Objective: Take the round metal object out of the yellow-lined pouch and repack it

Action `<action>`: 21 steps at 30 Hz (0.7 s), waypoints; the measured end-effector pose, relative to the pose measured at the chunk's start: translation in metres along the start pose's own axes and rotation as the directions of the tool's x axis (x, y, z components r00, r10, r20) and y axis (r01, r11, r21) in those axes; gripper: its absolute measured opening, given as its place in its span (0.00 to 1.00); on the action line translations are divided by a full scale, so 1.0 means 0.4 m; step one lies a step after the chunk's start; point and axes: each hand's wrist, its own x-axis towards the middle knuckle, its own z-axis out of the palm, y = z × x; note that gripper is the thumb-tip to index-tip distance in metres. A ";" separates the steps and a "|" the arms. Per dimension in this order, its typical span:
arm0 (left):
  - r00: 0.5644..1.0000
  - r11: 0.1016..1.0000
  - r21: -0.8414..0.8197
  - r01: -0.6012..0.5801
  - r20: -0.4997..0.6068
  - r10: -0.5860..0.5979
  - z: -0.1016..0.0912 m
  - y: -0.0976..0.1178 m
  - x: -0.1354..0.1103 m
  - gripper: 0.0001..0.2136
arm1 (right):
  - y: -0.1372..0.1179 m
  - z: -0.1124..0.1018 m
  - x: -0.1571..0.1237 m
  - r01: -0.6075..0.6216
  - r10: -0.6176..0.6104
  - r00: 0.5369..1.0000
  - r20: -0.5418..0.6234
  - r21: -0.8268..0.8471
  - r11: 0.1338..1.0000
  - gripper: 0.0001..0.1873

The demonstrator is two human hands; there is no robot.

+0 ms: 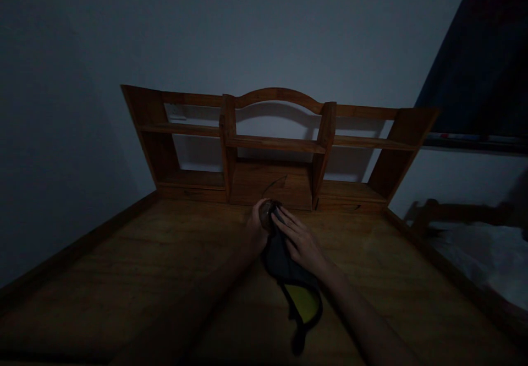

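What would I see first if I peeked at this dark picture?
First you'd spot two hands in the middle of the wooden desk. The left hand cups a small round thing, and the right hand lies on a dark cloth with a bright yellow patch. Behind them, against the wall, stands a wooden shelf unit with an arched top.
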 end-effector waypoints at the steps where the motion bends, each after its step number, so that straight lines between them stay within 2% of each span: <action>1: 1.000 1.000 0.012 -0.003 -0.029 0.003 -0.002 -0.005 0.004 0.24 | 0.002 0.002 -0.002 0.010 -0.010 1.000 0.011 0.010 1.000 0.40; 4: 0.992 0.997 0.061 -0.042 -0.116 0.049 -0.007 -0.015 0.016 0.28 | 0.013 0.015 -0.010 -0.025 0.024 0.999 0.030 0.034 0.999 0.41; 7: 0.979 0.985 0.127 -0.116 -0.154 0.135 -0.011 -0.013 0.024 0.30 | 0.027 0.028 -0.017 -0.087 0.086 0.996 0.032 0.038 0.995 0.42; 11: 0.969 0.958 0.184 -0.221 -0.068 0.237 -0.011 0.002 0.017 0.30 | 0.046 0.039 -0.023 -0.147 0.148 0.989 -0.001 0.072 0.986 0.43; 14: 0.967 0.947 0.196 -0.256 0.045 0.252 -0.008 0.009 0.006 0.31 | 0.055 0.043 -0.026 -0.173 0.177 0.984 -0.016 0.144 0.974 0.40; 16: 0.965 0.944 0.203 -0.260 0.081 0.248 -0.007 0.009 0.002 0.31 | 0.057 0.045 -0.026 -0.174 0.186 0.982 -0.032 0.226 0.958 0.38; 18: 0.966 0.942 0.212 -0.259 0.077 0.248 -0.008 0.007 0.002 0.31 | 0.057 0.048 -0.024 -0.184 0.214 0.975 -0.052 0.344 0.921 0.35; 21: 0.964 0.940 0.217 -0.265 0.073 0.255 -0.012 0.005 0.007 0.28 | 0.056 0.053 -0.021 -0.238 0.304 0.952 -0.032 0.545 0.804 0.31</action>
